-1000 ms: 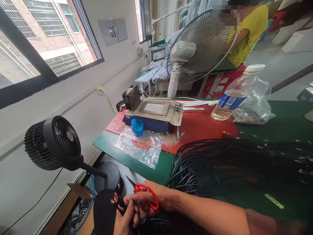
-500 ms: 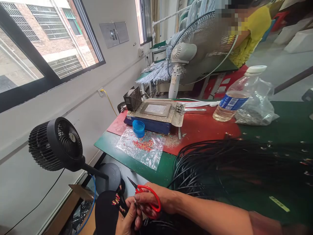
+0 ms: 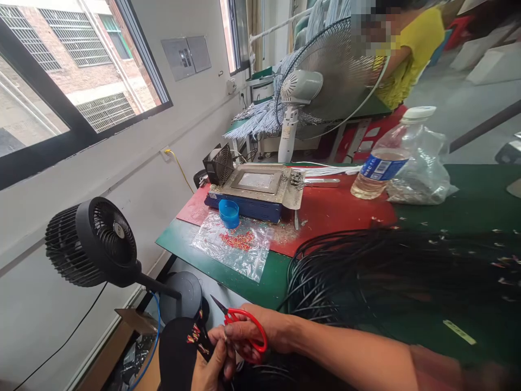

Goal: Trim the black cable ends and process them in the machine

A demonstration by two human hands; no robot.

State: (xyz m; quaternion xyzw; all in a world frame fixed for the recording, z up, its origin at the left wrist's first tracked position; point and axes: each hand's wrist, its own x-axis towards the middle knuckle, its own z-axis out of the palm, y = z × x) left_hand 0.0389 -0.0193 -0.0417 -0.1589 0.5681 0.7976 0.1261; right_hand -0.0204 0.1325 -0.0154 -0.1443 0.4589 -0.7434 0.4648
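Note:
My right hand carries red-handled scissors, their dark pointed blades angled up and to the left. Its thumb and fingertips also meet my left fingers at a small wire end, mostly hidden. Closed around a bunch of black cables is my left hand, low in the view. Short red, yellow and white wire ends stick out of those cables above my left thumb. To the right, a large heap of black cables lies across the table, some running down beside my right forearm.
On the table stand a blue soldering pot with a small fan, a blue cup, a plastic bag with red and yellow scraps, and a bottle. A black fan stands left. A person in yellow sits beyond.
The whole view has shifted slightly, with the table items a little further left. Both hands, the scissors and the cable bunch keep almost the same pose.

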